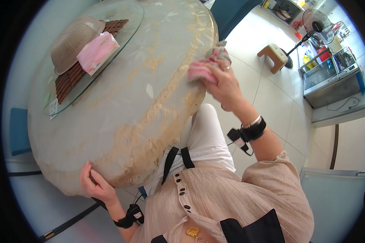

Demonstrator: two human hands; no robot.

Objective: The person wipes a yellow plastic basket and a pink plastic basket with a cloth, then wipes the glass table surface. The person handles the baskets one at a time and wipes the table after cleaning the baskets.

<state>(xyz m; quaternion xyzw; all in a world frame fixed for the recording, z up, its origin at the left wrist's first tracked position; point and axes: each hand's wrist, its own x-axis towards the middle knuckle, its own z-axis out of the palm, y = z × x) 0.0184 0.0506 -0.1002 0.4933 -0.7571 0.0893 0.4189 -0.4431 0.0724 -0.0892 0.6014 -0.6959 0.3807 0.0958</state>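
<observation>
My right hand [223, 83] is closed around a bunched pink and grey cloth [202, 68] at the right edge of the table. Part of the cloth rests against the patterned tablecloth [118, 100], and its outline is slightly blurred. At the table's near edge, my left hand [95, 183] holds nothing. Its fingers lie on the rim with the thumb apart from them. The tablecloth looks pale and translucent, with gold lace-like patterns and brownish patches along the border.
A glass turntable [126, 39] on the table carries a mesh food cover [76, 42], a brown woven mat [68, 80] and a pink tissue pack [98, 53]. To the right are a blue chair [231, 15], a plastic stool [273, 57] and a standing fan [318, 27].
</observation>
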